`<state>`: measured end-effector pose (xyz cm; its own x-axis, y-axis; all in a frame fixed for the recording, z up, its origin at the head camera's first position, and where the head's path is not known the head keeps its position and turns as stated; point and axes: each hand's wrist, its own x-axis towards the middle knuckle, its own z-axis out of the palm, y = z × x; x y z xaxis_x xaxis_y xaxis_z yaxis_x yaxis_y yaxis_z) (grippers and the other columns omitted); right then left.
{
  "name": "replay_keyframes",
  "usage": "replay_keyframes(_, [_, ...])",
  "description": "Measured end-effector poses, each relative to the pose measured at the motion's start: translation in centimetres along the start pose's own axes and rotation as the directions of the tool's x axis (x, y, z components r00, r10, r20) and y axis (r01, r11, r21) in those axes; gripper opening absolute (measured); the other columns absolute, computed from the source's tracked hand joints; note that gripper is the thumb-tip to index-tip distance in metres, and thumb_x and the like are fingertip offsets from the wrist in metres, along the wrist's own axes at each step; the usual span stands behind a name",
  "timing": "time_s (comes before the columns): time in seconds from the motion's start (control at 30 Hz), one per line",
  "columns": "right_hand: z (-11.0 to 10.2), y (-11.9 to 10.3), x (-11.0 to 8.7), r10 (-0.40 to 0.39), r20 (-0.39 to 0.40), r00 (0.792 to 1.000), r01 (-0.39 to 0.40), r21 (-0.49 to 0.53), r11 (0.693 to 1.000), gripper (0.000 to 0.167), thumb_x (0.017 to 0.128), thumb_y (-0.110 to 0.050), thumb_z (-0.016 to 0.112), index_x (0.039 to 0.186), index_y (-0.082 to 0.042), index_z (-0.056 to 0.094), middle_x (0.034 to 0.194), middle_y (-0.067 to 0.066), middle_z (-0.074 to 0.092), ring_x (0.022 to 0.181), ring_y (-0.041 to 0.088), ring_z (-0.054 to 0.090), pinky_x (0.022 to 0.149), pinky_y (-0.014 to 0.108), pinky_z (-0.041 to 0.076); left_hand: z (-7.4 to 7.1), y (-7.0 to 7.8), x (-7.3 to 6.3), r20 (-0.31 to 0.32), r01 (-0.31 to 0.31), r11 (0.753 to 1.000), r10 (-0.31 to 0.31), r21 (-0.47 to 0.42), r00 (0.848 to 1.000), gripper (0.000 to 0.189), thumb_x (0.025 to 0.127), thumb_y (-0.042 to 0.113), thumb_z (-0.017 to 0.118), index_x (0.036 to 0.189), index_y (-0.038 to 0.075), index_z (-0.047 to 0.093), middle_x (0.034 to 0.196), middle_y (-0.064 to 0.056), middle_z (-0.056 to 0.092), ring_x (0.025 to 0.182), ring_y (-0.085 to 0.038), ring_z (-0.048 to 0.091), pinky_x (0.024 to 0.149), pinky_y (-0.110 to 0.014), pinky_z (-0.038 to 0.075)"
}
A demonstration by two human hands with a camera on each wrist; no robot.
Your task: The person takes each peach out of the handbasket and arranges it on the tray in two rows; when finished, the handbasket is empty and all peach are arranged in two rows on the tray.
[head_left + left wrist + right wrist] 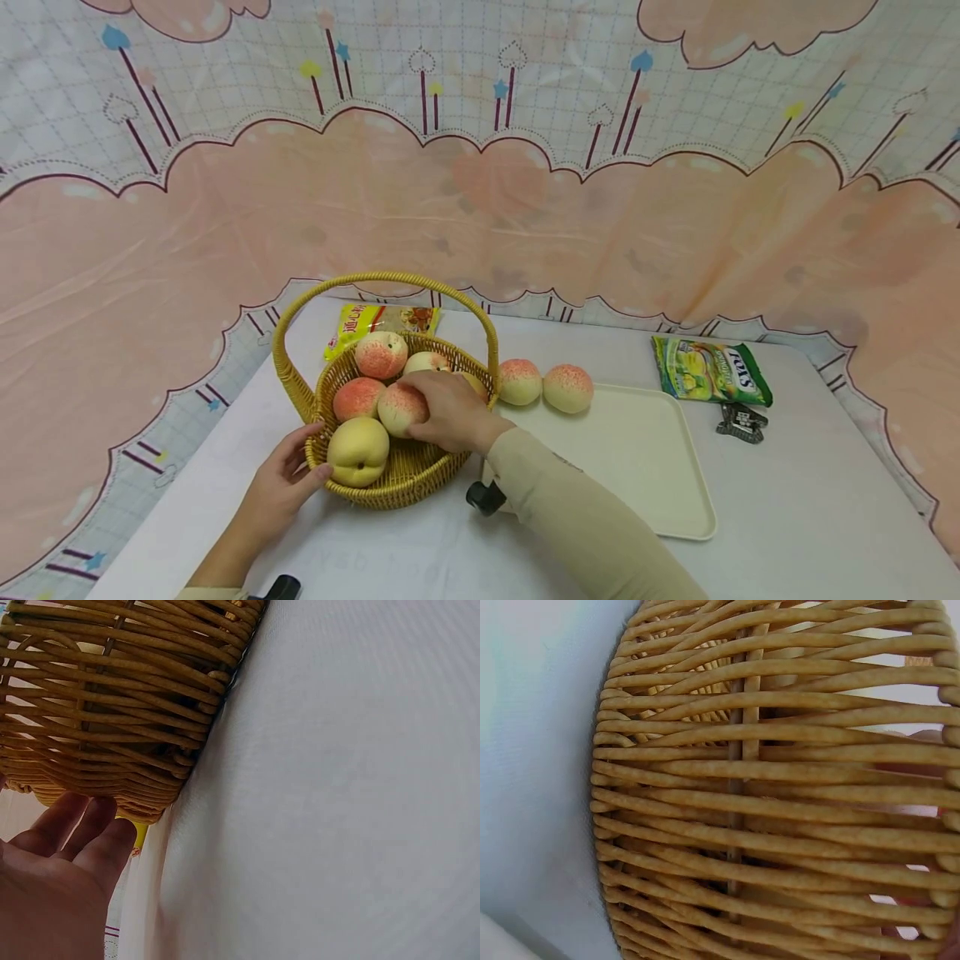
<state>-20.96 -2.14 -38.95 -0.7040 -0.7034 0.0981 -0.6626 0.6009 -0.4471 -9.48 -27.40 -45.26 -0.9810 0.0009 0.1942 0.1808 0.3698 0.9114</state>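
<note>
A yellow wicker basket point(408, 487) with a tall arched handle stands on the white table and holds several peaches. My left hand point(281, 479) grips its left rim; in the left wrist view, fingers point(112, 844) lie against the woven outer wall. Reaching over the right side, my right hand point(453, 408) holds a red-speckled peach point(401, 410) inside the basket. A plain yellow peach point(357, 452) sits at the front left, with a reddish peach point(357, 399) behind it. Woven strands fill most of the right wrist view and largely hide that hand.
Right of the basket lies a cream tray point(637, 467), with two peaches point(567, 388) at its far left edge. A green FOX'S candy bag point(712, 371) and a small black wrapped packet point(742, 422) lie farther right. Behind the basket is a yellow snack bag point(360, 321).
</note>
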Motion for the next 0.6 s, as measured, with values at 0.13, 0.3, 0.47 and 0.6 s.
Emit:
replay_keyframes(0.13, [-0.5, 0.0, -0.6, -0.001, -0.025, 1.0, 0.003, 0.049, 0.999, 0.059, 0.089, -0.028, 0.075, 0.142, -0.013, 0.053, 0.141, 0.002, 0.056, 0.131, 0.021, 0.049, 0.11, 0.035, 0.037, 0.0, 0.0, 0.0, 0.002, -0.002, 1.0, 0.002, -0.01, 1.0, 0.056, 0.096, 0.002, 0.064, 0.144, -0.009, 0.038, 0.148, -0.034, 0.034, 0.114, 0.021, 0.038, 0.091, -0.005, 0.039])
replay_keyframes(0.3, [-1.2, 0.1, -1.5, -0.006, -0.062, 0.998, 0.014, 0.118, 0.993, 0.06, 0.087, -0.025, 0.077, 0.141, -0.011, 0.054, 0.139, 0.004, 0.056, 0.129, 0.023, 0.05, 0.108, 0.035, 0.04, 0.0, 0.0, 0.0, -0.002, -0.022, 1.0, 0.022, -0.011, 1.0, 0.055, 0.096, 0.0, 0.064, 0.143, -0.01, 0.038, 0.147, -0.035, 0.034, 0.114, 0.02, 0.039, 0.091, -0.005, 0.04])
replay_keyframes(0.47, [-1.8, 0.3, -2.2, -0.03, -0.088, 0.996, 0.044, 0.158, 0.986, 0.059, 0.087, -0.024, 0.076, 0.14, -0.01, 0.054, 0.138, 0.006, 0.057, 0.129, 0.025, 0.049, 0.109, 0.036, 0.04, 0.0, 0.1, 0.0, -0.009, -0.032, 0.999, 0.032, 0.002, 0.999, 0.054, 0.096, 0.0, 0.064, 0.143, -0.01, 0.038, 0.146, -0.034, 0.036, 0.114, 0.02, 0.039, 0.09, -0.005, 0.04])
replay_keyframes(0.6, [-2.2, 0.6, -3.0, -0.05, -0.124, 0.991, 0.074, 0.197, 0.978, 0.058, 0.087, -0.022, 0.077, 0.139, -0.008, 0.055, 0.139, 0.007, 0.057, 0.13, 0.026, 0.049, 0.11, 0.038, 0.039, 0.1, 0.2, 0.1, -0.007, -0.025, 1.0, 0.026, 0.003, 1.0, 0.054, 0.096, 0.001, 0.064, 0.143, -0.009, 0.038, 0.147, -0.034, 0.035, 0.113, 0.02, 0.04, 0.09, -0.005, 0.041])
